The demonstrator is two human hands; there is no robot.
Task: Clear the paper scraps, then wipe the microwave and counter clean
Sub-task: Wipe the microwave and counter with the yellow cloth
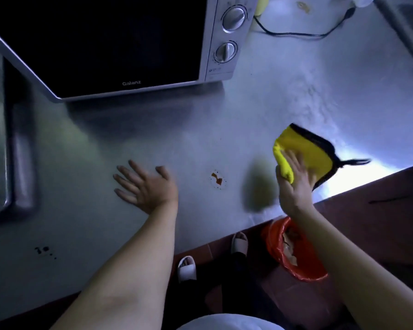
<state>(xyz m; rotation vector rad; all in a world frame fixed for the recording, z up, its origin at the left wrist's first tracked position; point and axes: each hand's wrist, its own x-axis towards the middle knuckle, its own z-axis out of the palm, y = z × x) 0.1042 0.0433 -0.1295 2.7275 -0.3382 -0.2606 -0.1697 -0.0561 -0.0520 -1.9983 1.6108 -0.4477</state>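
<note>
**Meanwhile, a yellow cloth is hanging over the near right edge**

The right hand (296,184) is gripping a yellow cloth (305,153) with dark trim, fingers (293,160) curled over its bunched end, and is holding it lifted above the tabletop (200,129) close to the near edge. The left hand (146,184) is lying flat on the tabletop, fingers spread and holding nothing. Between the two hands a small brown stain (217,179) is sitting on the surface; a few dark specks (43,250) are showing near the left. The microwave (119,44) is standing at the far left, its door closed, with a wide bare stretch of tabletop lying between it and the hands. A black cable (296,33) is trailing across the far right. Below the near edge, a bin lined with an orange bag (274,244) is standing on the floor, holding paper scraps (290,246).
</note>
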